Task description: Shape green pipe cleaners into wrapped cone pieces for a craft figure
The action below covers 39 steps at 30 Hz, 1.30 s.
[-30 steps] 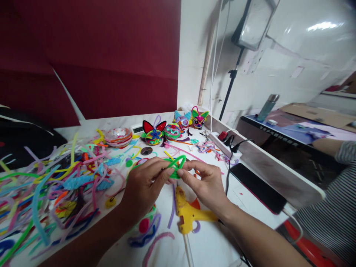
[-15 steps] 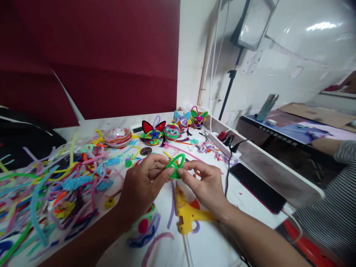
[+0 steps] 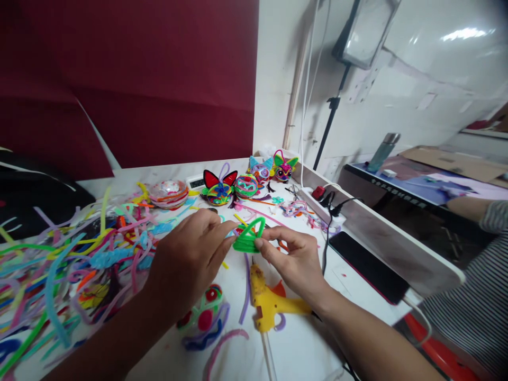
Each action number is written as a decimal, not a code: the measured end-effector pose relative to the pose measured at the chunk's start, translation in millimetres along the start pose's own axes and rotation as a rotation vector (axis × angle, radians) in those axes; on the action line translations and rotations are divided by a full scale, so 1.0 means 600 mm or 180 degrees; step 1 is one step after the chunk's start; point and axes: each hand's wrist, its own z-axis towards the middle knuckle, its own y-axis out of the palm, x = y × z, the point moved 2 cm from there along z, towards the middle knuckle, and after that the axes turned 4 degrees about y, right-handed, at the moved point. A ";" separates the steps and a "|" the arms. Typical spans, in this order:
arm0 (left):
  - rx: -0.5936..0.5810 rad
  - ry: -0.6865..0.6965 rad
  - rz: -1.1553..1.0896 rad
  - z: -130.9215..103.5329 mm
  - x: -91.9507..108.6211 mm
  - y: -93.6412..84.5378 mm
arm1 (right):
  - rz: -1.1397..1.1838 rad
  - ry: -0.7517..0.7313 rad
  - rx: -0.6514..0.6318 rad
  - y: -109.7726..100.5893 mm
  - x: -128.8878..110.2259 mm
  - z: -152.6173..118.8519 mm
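Observation:
A green pipe-cleaner triangle point(image 3: 246, 243) is held up above the white table. My right hand point(image 3: 291, 256) pinches its right corner between thumb and fingertips. At the left corner, my left hand point(image 3: 190, 254) has its thumb and fingers closed around the end. Below the hands lies a yellow glue gun point(image 3: 270, 304), its nozzle pointing away from me. A ball wrapped in green, red and purple pipe cleaners point(image 3: 205, 317) sits left of the glue gun, partly behind my left forearm. A purple pipe cleaner point(image 3: 245, 288) lies between them.
Loose coloured pipe cleaners point(image 3: 59, 286) cover the left side. Finished decorated balls point(image 3: 219, 193) stand at the back. A power strip point(image 3: 323, 206) and black phone point(image 3: 368, 267) are at right. Beyond, a person in a striped sleeve point(image 3: 494, 217) is beside another table point(image 3: 389, 185).
My left hand has shifted left and turned, showing more of its back and more of the green triangle. The triangle stays in my right hand, and more of the wrapped ball shows.

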 end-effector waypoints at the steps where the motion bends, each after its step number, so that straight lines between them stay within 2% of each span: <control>1: -0.0001 0.0081 0.0148 0.001 -0.001 0.001 | 0.0000 -0.0008 -0.0013 0.000 0.000 0.000; 5: 0.0104 0.0270 0.0366 0.004 -0.001 0.008 | -0.0021 -0.0030 -0.0075 0.000 -0.002 0.001; 9: 0.0025 0.0301 -0.0141 -0.002 -0.002 0.020 | -0.0006 -0.0003 -0.0075 0.001 -0.003 0.000; 14: -0.0124 0.0013 -0.0598 -0.006 -0.002 0.027 | 0.0004 0.0025 -0.0052 0.003 -0.003 0.001; 24: -0.0582 -0.0427 -0.1359 0.007 0.004 0.009 | -0.0162 -0.0012 -0.0154 0.002 0.001 0.003; 39: -0.0598 -0.0395 -0.1305 0.008 0.002 0.014 | -0.0406 -0.0121 -0.0235 0.002 0.001 0.003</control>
